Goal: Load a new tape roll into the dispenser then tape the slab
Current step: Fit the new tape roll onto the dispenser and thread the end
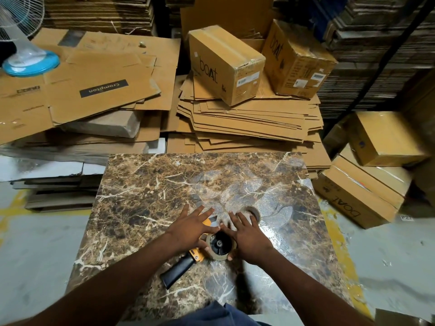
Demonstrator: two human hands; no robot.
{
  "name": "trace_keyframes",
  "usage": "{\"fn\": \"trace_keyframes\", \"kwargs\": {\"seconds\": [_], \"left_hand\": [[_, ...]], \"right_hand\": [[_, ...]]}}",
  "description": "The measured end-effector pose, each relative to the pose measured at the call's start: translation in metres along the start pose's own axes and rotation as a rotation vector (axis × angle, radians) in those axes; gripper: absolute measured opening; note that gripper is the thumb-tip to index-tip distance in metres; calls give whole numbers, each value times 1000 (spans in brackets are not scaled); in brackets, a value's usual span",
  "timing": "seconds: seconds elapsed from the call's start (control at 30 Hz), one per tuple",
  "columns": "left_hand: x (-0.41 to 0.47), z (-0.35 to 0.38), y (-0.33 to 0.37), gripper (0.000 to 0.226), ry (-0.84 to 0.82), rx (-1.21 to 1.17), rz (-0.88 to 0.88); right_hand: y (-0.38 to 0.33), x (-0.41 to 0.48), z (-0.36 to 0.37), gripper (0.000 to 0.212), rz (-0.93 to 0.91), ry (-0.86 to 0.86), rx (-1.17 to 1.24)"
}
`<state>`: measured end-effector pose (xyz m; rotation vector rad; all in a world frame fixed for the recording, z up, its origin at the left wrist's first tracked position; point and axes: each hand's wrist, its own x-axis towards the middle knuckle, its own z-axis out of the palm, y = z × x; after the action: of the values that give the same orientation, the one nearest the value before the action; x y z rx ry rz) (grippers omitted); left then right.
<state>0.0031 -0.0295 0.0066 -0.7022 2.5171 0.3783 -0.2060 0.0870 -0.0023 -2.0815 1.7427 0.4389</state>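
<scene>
A brown marble slab lies flat in front of me, with clear tape strips across its right half. On its near middle lies a yellow tape dispenser with a black handle pointing toward me. A clear tape roll sits on the dispenser's black hub. My left hand rests on the dispenser's yellow body, fingers spread. My right hand lies against the roll's right side, thumb at its lower edge. An empty cardboard core lies just beyond my right fingers.
Flattened cartons are heaped beyond the slab, with two sealed boxes on top. More sealed boxes stand at the right. A fan with a blue base sits far left. Grey floor with yellow lines surrounds the slab.
</scene>
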Motion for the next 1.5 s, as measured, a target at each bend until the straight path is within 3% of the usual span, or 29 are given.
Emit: {"fn": "trace_keyframes", "kwargs": {"seconds": [0.3,1.13,1.5], "left_hand": [[1,18,-6,70,-3,-145,-76],[6,29,3,72,14,-42,-108],[11,40,15,75,17,48,-143]], "right_hand": [[-3,6,-6,97,0,-50,-22],[5,15,13,99,-26,-44,-85],[0,19,31,100,34,-50,-5]]}}
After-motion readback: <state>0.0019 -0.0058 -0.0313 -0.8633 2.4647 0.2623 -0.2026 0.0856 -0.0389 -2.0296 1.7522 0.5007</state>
